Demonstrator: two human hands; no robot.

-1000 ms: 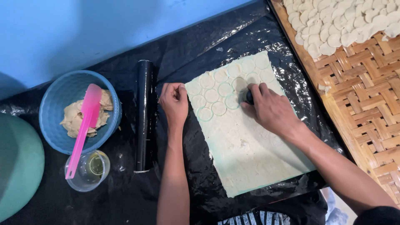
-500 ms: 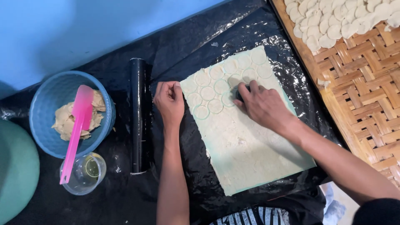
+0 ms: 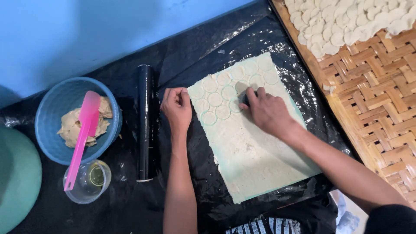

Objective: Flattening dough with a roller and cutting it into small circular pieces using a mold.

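A flat rolled sheet of pale dough [image 3: 253,151] lies on black plastic sheeting [image 3: 190,56]. Several round cuts mark its far end. My right hand [image 3: 266,110] presses a small dark round cutter [image 3: 247,98] into the dough among those circles. Beside the sheet's left edge, my left hand [image 3: 177,106] rests on the plastic with its fingers curled, holding nothing that I can see.
A black rolling pin [image 3: 145,123] lies left of my left hand. Further left stands a blue bowl [image 3: 52,117] of dough scraps with a pink spatula [image 3: 82,134], then a small clear cup [image 3: 89,182] and a green lid [image 3: 17,186]. At right, a woven bamboo tray [image 3: 372,86] holds cut dough rounds [image 3: 346,21].
My right hand with the cutter has shifted a little to the left and nearer along the dough, leaving more round cuts. My left hand has stayed in place.
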